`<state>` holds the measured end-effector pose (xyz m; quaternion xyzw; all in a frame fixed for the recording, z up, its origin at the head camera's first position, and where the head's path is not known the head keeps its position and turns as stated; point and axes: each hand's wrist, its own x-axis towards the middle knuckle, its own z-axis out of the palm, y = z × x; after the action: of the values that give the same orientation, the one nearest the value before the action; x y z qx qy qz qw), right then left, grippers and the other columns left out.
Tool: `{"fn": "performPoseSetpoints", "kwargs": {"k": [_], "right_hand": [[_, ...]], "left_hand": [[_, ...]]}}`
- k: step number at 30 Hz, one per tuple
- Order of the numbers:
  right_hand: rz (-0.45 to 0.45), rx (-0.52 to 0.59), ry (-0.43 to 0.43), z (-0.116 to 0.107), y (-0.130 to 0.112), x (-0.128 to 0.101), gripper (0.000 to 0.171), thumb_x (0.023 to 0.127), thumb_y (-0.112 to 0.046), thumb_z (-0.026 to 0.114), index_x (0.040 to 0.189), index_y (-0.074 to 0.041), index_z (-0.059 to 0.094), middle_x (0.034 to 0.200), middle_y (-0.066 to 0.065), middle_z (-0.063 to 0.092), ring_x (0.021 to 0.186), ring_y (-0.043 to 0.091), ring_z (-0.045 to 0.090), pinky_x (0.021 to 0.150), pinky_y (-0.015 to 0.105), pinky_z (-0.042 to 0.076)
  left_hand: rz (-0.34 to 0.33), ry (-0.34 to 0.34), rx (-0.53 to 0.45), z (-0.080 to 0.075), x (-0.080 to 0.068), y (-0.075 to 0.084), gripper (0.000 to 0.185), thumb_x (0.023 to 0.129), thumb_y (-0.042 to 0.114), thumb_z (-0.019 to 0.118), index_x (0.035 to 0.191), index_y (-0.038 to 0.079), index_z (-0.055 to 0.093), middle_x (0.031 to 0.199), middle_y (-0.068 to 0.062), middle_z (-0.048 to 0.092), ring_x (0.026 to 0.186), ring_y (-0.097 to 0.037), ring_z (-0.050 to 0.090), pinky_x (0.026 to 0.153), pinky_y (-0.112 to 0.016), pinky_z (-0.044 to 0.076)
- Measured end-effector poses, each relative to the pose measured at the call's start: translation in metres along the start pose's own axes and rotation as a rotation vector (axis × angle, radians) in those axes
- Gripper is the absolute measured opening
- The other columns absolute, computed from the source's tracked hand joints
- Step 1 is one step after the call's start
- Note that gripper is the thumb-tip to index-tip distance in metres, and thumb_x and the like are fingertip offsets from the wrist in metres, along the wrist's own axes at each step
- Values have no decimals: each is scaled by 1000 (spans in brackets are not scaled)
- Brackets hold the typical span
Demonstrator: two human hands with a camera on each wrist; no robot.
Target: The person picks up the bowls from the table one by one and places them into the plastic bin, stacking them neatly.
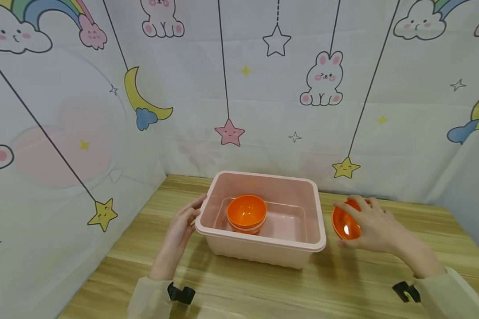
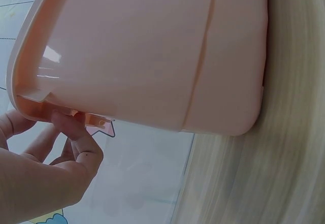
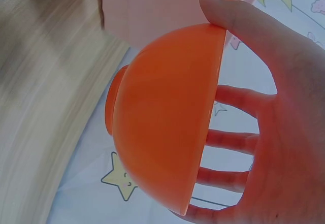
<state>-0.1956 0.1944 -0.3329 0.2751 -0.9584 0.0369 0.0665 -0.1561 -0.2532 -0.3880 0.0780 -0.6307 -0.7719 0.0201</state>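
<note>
A pink plastic storage bin (image 1: 259, 248) stands on the table. My left hand (image 1: 182, 223) holds its left end at the rim, with the thumb (image 2: 73, 125) against the underside of the lip in the left wrist view. Inside the bin, toward its left, sit nested orange bowls (image 1: 246, 212); more than one rim shows. To the right of the bin, my right hand (image 1: 379, 228) grips another orange bowl (image 3: 162, 117) by its rim, thumb on one side and fingers across on the other. This bowl is tilted, and its foot is off the tabletop in the right wrist view.
The wood-grain table (image 1: 243, 292) extends around the bin. A white cloth with cartoon drawings (image 1: 263, 97) hangs behind and to the left. Black straps (image 1: 181, 293) are on both sleeves.
</note>
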Motion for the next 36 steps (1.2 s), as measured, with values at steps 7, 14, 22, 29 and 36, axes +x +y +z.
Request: {"fn": "performPoseSetpoints", "kwargs": {"k": [7,14,22,29,36], "right_hand": [[-3,-19,-9,-8,-6,-2,93,66,-72,70,141,-23,46,140,17,39,116,46,41,70,64,45],[-15,-36,-1,-16,-13,-5,95,66,-76,67,143,-25,44,142,17,37,120,46,38,71,69,43],[-31,-53,26,-26,-22,-8,93,66,-68,73,143,-25,44,142,14,38,119,45,40,74,69,43],[-43,-63,42,-32,-31,-8,89,65,-61,77,140,-23,47,140,14,40,119,46,39,78,73,40],[-65,-59,46,-41,-41,-8,90,66,-60,77,142,-26,44,140,12,40,121,45,38,79,72,39]], "left_hand": [[-10,-6,-3,0,0,0,48,94,11,44,142,15,49,149,3,44,125,-5,47,91,-21,46],[-14,-7,-3,-1,1,0,48,94,11,44,142,14,48,149,3,44,126,-6,46,92,-21,45],[-8,-11,-2,-1,0,0,47,95,12,44,142,15,48,148,4,44,127,-7,45,92,-21,46],[-6,-13,-8,0,-1,0,47,96,11,44,142,14,48,148,4,44,126,-6,46,95,-23,44],[-6,-12,-4,-1,0,0,47,96,12,44,142,16,49,148,4,44,129,-8,44,96,-24,44]]}}
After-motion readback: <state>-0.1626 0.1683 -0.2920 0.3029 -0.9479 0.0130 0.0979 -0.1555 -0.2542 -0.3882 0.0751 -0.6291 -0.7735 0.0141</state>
